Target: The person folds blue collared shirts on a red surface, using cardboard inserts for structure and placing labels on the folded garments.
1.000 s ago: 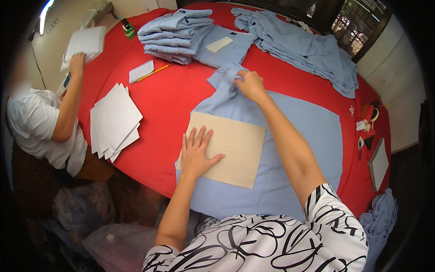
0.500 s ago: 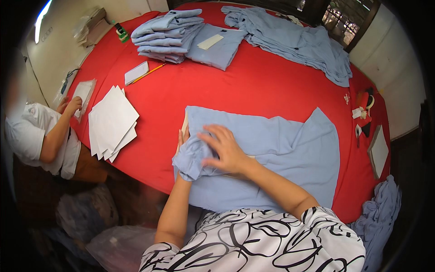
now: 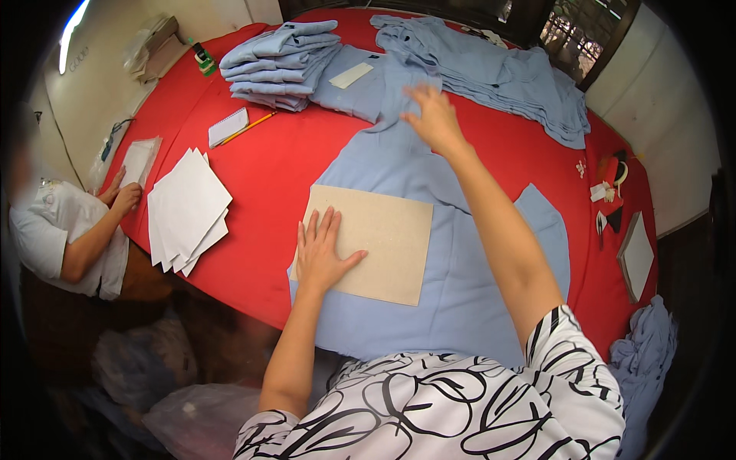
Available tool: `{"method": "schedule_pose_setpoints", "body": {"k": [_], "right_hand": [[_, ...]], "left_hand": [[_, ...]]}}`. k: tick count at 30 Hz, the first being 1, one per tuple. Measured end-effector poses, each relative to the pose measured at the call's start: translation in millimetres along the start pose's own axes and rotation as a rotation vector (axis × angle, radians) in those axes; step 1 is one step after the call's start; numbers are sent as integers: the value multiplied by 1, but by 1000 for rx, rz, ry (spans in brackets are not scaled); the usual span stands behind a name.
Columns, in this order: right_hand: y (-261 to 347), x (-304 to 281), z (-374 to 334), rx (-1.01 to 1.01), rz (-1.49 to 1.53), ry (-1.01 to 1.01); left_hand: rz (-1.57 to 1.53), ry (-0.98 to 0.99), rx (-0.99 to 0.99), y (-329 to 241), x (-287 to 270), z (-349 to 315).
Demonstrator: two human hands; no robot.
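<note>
Resting flat on the beige board [image 3: 387, 245] with its fingers spread, the left hand [image 3: 320, 259] grasps nothing; that board lies atop the light blue garment [image 3: 475, 284], laid out on the red table [image 3: 268, 169]. Farther out, the blurred right hand [image 3: 433, 119] is at the garment's far stretch, and whether it grips cloth I cannot tell. Left of it stand 1 folded stack [image 3: 280, 65] and, nearer, 1 notepad [image 3: 228, 128] beside 1 yellow pencil [image 3: 249, 128].
</note>
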State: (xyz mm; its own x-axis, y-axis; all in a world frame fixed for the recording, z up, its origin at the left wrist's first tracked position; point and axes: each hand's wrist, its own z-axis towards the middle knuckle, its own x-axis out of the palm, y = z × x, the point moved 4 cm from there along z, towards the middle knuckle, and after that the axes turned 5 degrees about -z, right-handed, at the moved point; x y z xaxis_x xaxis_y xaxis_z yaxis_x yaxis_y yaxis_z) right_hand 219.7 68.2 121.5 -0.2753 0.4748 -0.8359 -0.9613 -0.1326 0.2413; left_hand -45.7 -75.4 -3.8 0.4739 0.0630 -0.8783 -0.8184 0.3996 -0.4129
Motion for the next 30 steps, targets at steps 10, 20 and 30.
{"method": "schedule_pose_setpoints", "body": {"k": [10, 20, 30], "right_hand": [[-15, 82, -70, 222, 412, 68], [-10, 119, -41, 79, 105, 10], [243, 74, -58, -571, 71, 635]], "left_hand": [[-22, -6, 9, 1, 0, 2], [-11, -12, 2, 3, 0, 3], [-186, 111, -16, 9, -1, 0]]}}
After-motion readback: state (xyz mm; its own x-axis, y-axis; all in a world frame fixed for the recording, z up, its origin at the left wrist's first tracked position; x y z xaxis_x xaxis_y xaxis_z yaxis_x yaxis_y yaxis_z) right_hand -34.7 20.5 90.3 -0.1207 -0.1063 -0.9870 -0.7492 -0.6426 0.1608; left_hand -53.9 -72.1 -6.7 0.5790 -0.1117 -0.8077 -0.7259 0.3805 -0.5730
